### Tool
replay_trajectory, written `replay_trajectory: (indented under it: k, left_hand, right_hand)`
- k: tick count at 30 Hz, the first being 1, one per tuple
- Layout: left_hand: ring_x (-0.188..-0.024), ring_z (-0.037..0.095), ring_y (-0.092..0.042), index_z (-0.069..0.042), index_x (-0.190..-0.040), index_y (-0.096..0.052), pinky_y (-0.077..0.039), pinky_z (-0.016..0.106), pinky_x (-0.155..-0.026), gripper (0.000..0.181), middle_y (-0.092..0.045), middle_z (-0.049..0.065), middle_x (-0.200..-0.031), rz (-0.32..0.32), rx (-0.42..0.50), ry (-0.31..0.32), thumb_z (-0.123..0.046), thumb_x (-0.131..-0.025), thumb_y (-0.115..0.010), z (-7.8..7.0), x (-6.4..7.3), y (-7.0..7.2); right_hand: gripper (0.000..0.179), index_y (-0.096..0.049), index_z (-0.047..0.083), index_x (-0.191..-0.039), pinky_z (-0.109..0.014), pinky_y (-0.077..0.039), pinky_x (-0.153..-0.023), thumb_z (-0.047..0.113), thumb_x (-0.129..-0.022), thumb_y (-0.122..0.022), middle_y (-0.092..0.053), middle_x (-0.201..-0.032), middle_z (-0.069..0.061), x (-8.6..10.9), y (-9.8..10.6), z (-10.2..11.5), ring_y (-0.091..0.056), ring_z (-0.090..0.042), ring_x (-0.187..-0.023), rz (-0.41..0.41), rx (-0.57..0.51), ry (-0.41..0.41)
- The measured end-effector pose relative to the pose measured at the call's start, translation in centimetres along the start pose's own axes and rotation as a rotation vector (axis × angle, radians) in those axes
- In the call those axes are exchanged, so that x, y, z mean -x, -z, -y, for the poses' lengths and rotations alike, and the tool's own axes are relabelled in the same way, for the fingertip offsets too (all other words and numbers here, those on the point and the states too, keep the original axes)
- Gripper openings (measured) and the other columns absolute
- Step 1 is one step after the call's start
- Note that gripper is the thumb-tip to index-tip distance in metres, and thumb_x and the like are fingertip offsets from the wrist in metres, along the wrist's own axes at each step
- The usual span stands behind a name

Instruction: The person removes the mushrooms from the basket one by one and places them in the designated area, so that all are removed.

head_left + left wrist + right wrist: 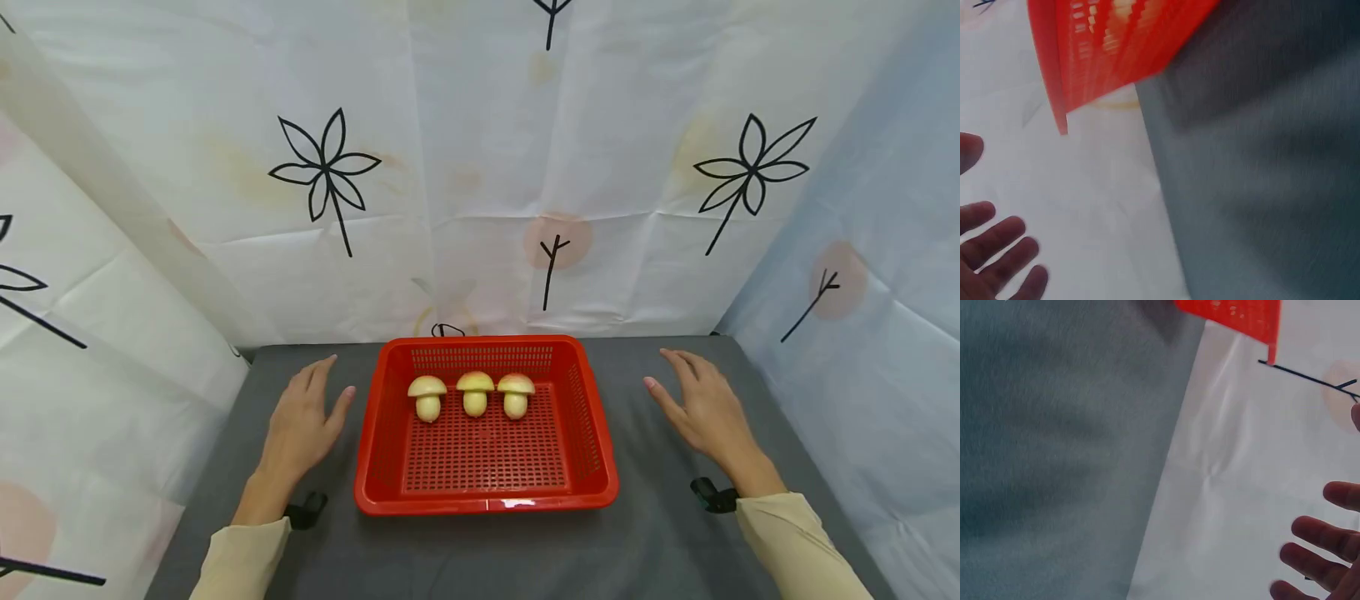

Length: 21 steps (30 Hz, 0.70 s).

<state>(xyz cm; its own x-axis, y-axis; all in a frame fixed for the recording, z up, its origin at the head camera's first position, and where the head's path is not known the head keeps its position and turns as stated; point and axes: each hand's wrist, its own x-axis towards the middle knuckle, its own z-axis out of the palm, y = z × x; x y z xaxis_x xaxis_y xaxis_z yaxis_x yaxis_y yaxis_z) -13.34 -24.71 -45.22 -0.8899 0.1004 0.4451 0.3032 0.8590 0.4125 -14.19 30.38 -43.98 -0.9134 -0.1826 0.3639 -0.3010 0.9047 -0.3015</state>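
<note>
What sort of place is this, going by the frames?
Probably a screened-off recording booth: printed white cloth hangs behind and on both sides of a grey table, with black wrist-worn devices in view.

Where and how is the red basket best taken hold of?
The red basket is probably best gripped by its rim on the left and right sides, from outside: the walls rise to that rim, the left hand and right hand flank it, and the mushrooms are clear of both sides.
</note>
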Motion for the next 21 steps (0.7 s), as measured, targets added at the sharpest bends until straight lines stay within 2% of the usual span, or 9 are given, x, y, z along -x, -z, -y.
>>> replay_trajectory:
  k: [5,8,12,15,18,21]
  left_hand:
    - [-0.121,0.042,-0.052,0.005,-0.146,-0.044,-0.044,0.065,-0.100,0.059,-0.053,0.025,-0.135,0.092,0.248,0.162,-0.028,-0.101,-0.063,0.0,1.1,-0.6]
    - [-0.121,0.041,-0.054,0.005,-0.146,-0.044,-0.045,0.060,-0.102,0.059,-0.055,0.025,-0.134,0.133,0.388,0.227,-0.025,-0.100,-0.065,0.1,1.7,-1.0]
    - [-0.123,0.040,-0.056,0.005,-0.148,-0.043,-0.051,0.030,-0.100,0.059,-0.056,0.025,-0.137,0.209,0.533,0.303,-0.023,-0.101,-0.065,0.4,2.4,-1.5]
    - [-0.123,0.040,-0.056,0.005,-0.148,-0.042,-0.046,0.012,-0.092,0.060,-0.056,0.025,-0.137,0.256,0.612,0.345,-0.022,-0.101,-0.065,0.6,2.7,-1.9]
    - [-0.122,0.034,-0.059,0.005,-0.149,-0.042,-0.047,0.012,-0.090,0.060,-0.057,0.025,-0.137,0.292,0.685,0.390,-0.022,-0.101,-0.065,0.8,3.0,-2.2]
    - [-0.118,0.019,-0.062,0.004,-0.148,-0.044,-0.051,0.018,-0.092,0.058,-0.057,0.023,-0.137,0.328,0.758,0.440,-0.023,-0.101,-0.065,1.1,3.2,-2.7]
  right_hand:
    - [0.059,-0.046,-0.002,-0.146,-0.071,-0.043,-0.091,0.034,-0.102,-0.062,-0.050,-0.136,-0.030,0.8,0.4,1.3,-0.048,-0.049,-0.121,0.046,-0.068,-0.048]
    - [0.059,-0.046,-0.002,-0.146,-0.069,-0.045,-0.089,0.032,-0.101,-0.065,-0.052,-0.133,-0.027,1.2,0.6,2.0,-0.050,-0.046,-0.120,0.053,-0.116,-0.057]
    - [0.059,-0.047,-0.002,-0.145,-0.067,-0.046,-0.090,0.028,-0.099,-0.067,-0.056,-0.130,-0.025,1.5,0.6,2.7,-0.052,-0.044,-0.117,0.055,-0.171,-0.052]
    - [0.059,-0.046,-0.002,-0.146,-0.066,-0.047,-0.089,0.028,-0.099,-0.067,-0.057,-0.130,-0.024,1.6,0.5,3.2,-0.053,-0.044,-0.117,0.063,-0.207,-0.056]
    - [0.059,-0.047,-0.001,-0.146,-0.065,-0.050,-0.086,0.027,-0.099,-0.068,-0.057,-0.129,-0.024,1.7,0.4,3.7,-0.054,-0.043,-0.117,0.068,-0.233,-0.062]
    - [0.058,-0.048,0.000,-0.145,-0.065,-0.050,-0.087,0.025,-0.098,-0.070,-0.058,-0.129,-0.023,1.8,0.3,4.2,-0.055,-0.043,-0.117,0.063,-0.253,-0.053]
